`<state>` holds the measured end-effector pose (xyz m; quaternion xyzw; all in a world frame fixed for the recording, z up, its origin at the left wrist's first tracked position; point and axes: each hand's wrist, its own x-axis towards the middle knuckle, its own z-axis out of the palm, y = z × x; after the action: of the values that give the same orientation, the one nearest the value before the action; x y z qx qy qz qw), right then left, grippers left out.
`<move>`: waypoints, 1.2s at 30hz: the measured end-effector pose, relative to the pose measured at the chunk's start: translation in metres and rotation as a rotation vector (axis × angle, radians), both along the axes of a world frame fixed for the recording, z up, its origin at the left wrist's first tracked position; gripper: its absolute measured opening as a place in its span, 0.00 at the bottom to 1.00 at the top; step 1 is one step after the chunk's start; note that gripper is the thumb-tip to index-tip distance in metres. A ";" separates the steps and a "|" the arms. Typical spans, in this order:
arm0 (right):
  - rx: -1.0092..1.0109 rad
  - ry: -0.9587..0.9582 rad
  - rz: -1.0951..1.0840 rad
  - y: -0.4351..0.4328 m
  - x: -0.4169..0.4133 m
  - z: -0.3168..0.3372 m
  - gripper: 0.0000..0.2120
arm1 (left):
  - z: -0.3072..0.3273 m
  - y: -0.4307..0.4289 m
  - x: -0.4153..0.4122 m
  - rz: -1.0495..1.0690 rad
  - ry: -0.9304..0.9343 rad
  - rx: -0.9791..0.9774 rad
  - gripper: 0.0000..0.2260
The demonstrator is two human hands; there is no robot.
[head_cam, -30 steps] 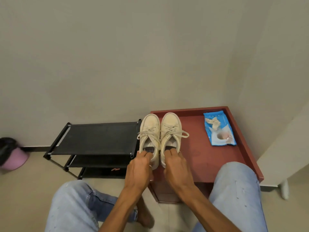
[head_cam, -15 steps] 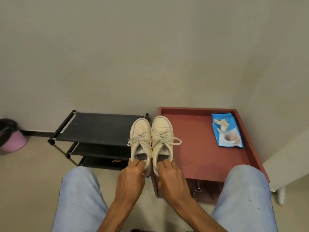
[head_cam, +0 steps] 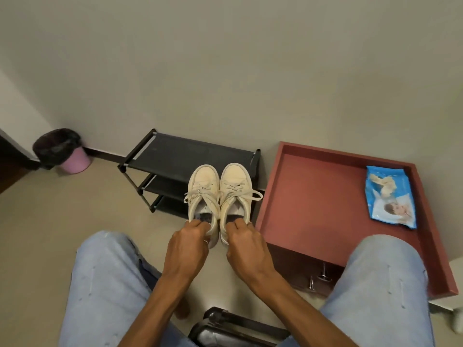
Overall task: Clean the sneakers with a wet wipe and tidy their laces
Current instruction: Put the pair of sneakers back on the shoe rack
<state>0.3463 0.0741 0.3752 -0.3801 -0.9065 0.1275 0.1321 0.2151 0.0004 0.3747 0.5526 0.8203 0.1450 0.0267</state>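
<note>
Two cream sneakers hang side by side in the air, toes pointing away from me. My left hand (head_cam: 188, 242) grips the heel of the left sneaker (head_cam: 203, 189). My right hand (head_cam: 246, 244) grips the heel of the right sneaker (head_cam: 236, 189). Both have laces tied in loose bows. They hover over the floor between the black shoe rack (head_cam: 175, 156) and the red cabinet top (head_cam: 313, 196). A blue wet wipe pack (head_cam: 389, 196) lies at the far right of the red top.
A pink bin (head_cam: 67, 154) with a black liner stands by the wall at far left. My knees in light jeans (head_cam: 105, 284) frame the bottom. A dark chair part (head_cam: 233, 326) shows between my legs. The wall is close behind rack and cabinet.
Both hands have lifted the pair off the red top's left corner and carried it leftward, so it now hangs in front of the shoe rack. My head has risen higher.
</note>
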 end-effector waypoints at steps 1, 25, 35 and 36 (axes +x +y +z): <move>-0.005 -0.016 0.018 -0.001 -0.004 -0.001 0.11 | 0.000 -0.003 -0.004 0.014 -0.006 -0.008 0.12; -0.162 -0.217 0.128 -0.024 -0.106 -0.004 0.09 | -0.044 -0.020 -0.099 0.344 -0.292 -0.147 0.06; -0.311 -0.216 0.138 -0.012 -0.131 -0.047 0.13 | -0.078 -0.010 -0.130 0.369 -0.307 -0.373 0.07; -0.324 -0.213 0.138 -0.009 -0.136 -0.050 0.14 | -0.080 -0.007 -0.136 0.356 -0.305 -0.389 0.08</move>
<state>0.2099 0.0651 0.3248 -0.3445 -0.9070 0.2394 -0.0366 0.0789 -0.0066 0.2946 0.3563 0.9033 0.0688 0.2290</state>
